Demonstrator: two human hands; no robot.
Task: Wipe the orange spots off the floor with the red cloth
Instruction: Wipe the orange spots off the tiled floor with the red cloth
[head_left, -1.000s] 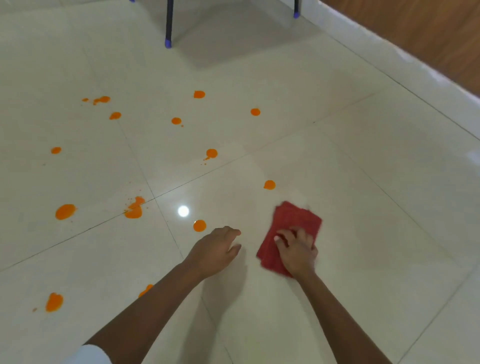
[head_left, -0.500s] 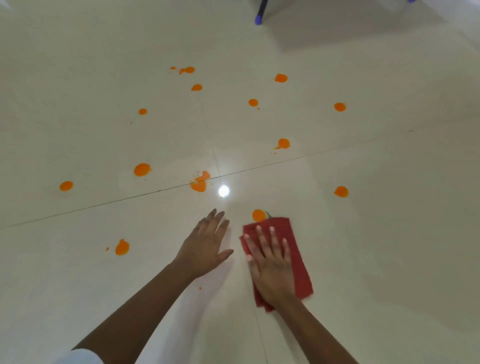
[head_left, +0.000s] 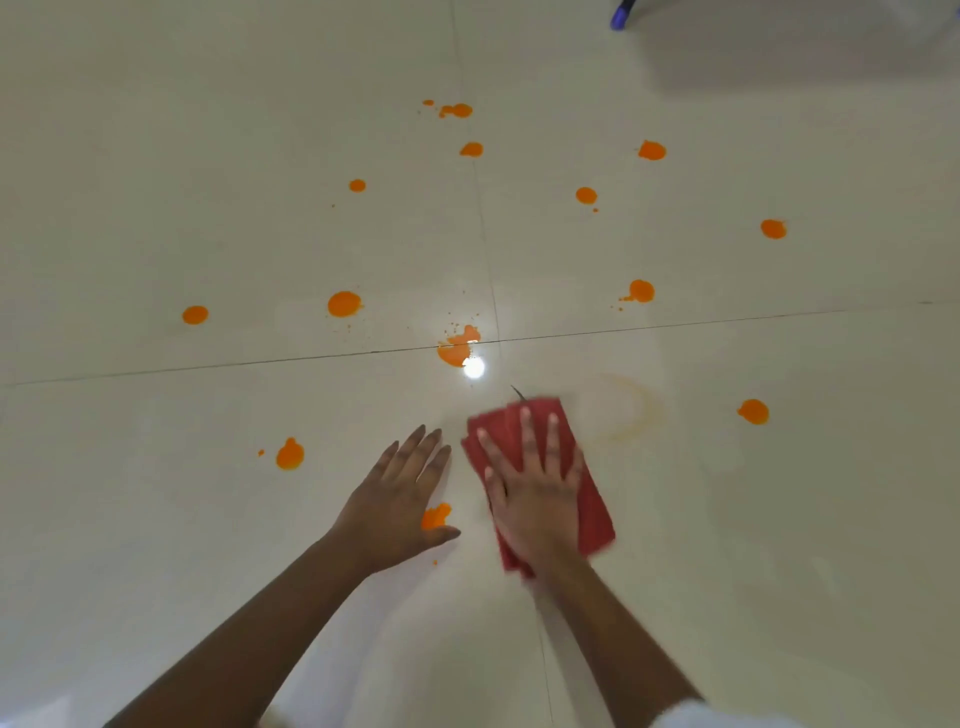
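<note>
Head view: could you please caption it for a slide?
Right hand presses red cloth on the floor among orange spots.

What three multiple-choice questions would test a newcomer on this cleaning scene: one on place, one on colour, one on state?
1. Where is the red cloth?
A. on a chair
B. under the right hand
C. in a bucket

2. What colour are the spots on the floor?
A. blue
B. green
C. orange

3. How is the left hand?
A. open, fingers straight
B. clenched in a fist
C. gripping the cloth

Answers: 1 B, the right hand presses flat on the cloth; 2 C, every spot in view is orange; 3 A, its fingers lie straight and hold nothing.
</note>
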